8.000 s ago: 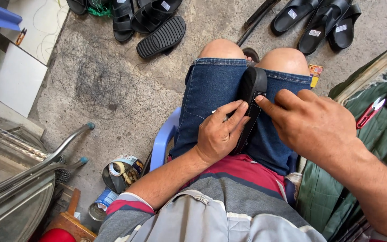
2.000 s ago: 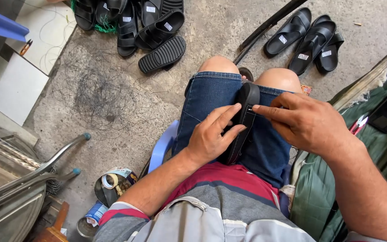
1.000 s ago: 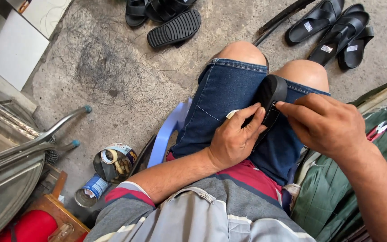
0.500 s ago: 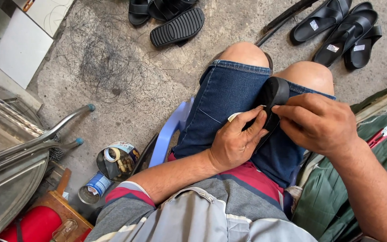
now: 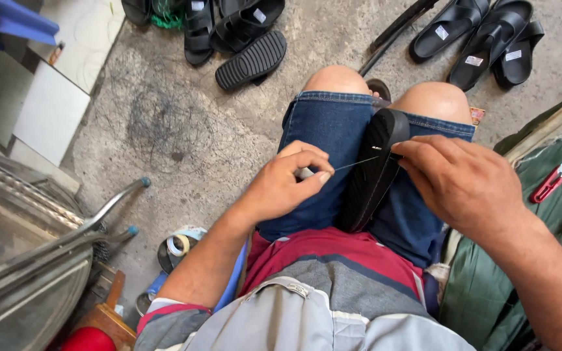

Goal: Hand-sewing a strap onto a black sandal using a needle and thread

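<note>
Our left hand (image 5: 287,185) sits over the left thigh, knuckles up, thumb and forefinger pinched together at the tips and the other fingers curled loosely under. Its forearm runs back and down toward our chest, bare to the elbow. Our right hand (image 5: 466,185) lies across the right thigh, palm down, back of the hand toward us, fingers bent and pointing left with their tips pressed close together. The right forearm comes in from the lower right, wrist nearly straight. The two hands are near each other, not touching.
</note>
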